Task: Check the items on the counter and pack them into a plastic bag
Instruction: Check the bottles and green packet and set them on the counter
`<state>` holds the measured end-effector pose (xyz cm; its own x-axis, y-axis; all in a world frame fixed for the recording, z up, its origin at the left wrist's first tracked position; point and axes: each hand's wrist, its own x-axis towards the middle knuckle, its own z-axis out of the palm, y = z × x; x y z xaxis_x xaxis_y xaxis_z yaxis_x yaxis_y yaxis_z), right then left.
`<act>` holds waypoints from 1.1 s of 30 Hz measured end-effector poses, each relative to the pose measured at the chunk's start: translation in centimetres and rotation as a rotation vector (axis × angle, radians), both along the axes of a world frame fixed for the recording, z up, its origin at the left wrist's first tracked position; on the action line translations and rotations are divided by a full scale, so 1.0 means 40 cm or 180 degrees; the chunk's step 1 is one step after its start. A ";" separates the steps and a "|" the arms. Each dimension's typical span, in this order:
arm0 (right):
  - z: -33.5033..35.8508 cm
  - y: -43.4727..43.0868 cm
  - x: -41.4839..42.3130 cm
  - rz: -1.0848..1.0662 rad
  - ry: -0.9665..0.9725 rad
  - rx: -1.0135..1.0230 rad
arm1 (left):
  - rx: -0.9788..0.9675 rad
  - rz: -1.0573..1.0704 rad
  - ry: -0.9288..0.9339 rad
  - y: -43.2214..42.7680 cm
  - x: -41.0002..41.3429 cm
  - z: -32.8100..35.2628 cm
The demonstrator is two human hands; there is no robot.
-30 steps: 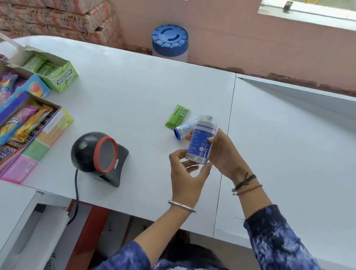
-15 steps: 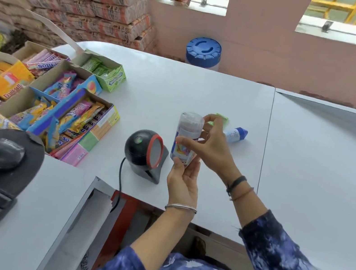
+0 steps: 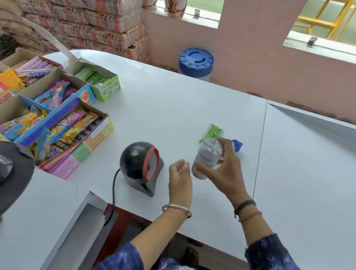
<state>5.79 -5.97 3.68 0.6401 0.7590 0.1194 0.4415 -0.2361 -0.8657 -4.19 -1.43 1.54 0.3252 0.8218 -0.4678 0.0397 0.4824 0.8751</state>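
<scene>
The right hand (image 3: 221,168) gripped the jar (image 3: 207,158) upright, just right of the scanner (image 3: 140,166). The left hand (image 3: 181,171) hung loosely curled and empty beside it. The scanner window faced the jar.

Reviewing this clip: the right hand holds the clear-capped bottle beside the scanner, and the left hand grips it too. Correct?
Not quite. In the head view only the right hand holds the bottle beside the scanner. The left hand is off it, loosely curled and holding nothing.
</scene>
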 end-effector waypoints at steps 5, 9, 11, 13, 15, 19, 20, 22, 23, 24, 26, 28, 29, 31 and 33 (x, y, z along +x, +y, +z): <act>-0.079 -0.112 0.105 -0.0669 -0.0201 -0.0134 | 0.2338 -0.1528 0.1175 0.064 0.134 -0.045; -0.109 -0.128 0.162 -0.0666 0.0010 -0.0072 | 0.2906 -0.2242 0.1871 0.086 0.217 -0.070; -0.118 -0.128 0.169 -0.0583 -0.0021 -0.0097 | 0.3052 -0.2283 0.2098 0.091 0.231 -0.085; -0.124 -0.128 0.156 -0.0851 -0.0618 -0.0134 | 0.2938 -0.2144 0.2056 0.092 0.231 -0.097; -0.117 -0.129 0.129 -0.1245 -0.1554 0.0077 | 0.2637 -0.1790 0.1828 0.078 0.217 -0.099; -0.087 -0.103 0.051 -0.0616 -0.1815 0.0609 | 0.1838 -0.0804 0.1208 0.020 0.144 -0.078; -0.079 -0.093 0.032 -0.0475 -0.1503 0.0469 | 0.1668 -0.0562 0.1024 0.003 0.123 -0.067; -0.061 -0.069 -0.002 -0.0484 -0.0660 0.0137 | 0.1608 -0.0181 0.0816 -0.029 0.087 -0.044; -0.050 -0.056 -0.015 -0.0546 -0.0140 0.0081 | 0.1654 -0.0072 0.0750 -0.042 0.067 -0.031; -0.040 -0.045 -0.020 -0.0636 0.0423 0.0117 | 0.1712 -0.0020 0.0698 -0.054 0.052 -0.018; -0.016 -0.029 -0.015 -0.0611 0.1485 0.0258 | 0.1772 -0.0023 0.0624 -0.078 0.031 0.005; 0.007 -0.027 0.005 -0.0212 0.2338 0.0519 | 0.1794 -0.0037 0.0505 -0.096 0.022 0.025; 0.019 -0.031 0.013 -0.0004 0.2644 0.0730 | 0.1799 -0.0040 0.0437 -0.102 0.019 0.037; 0.043 -0.042 0.026 0.0237 0.2904 0.1103 | 0.1795 -0.0071 0.0316 -0.110 0.020 0.062; 0.059 -0.052 0.036 0.0306 0.2939 0.1331 | 0.1795 -0.0104 0.0207 -0.116 0.021 0.081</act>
<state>7.22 -8.04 6.04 0.5549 0.8228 -0.1229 -0.4399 0.1648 -0.8828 -3.34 -6.06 4.78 0.3399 0.9402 0.0208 0.1091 -0.0614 0.9921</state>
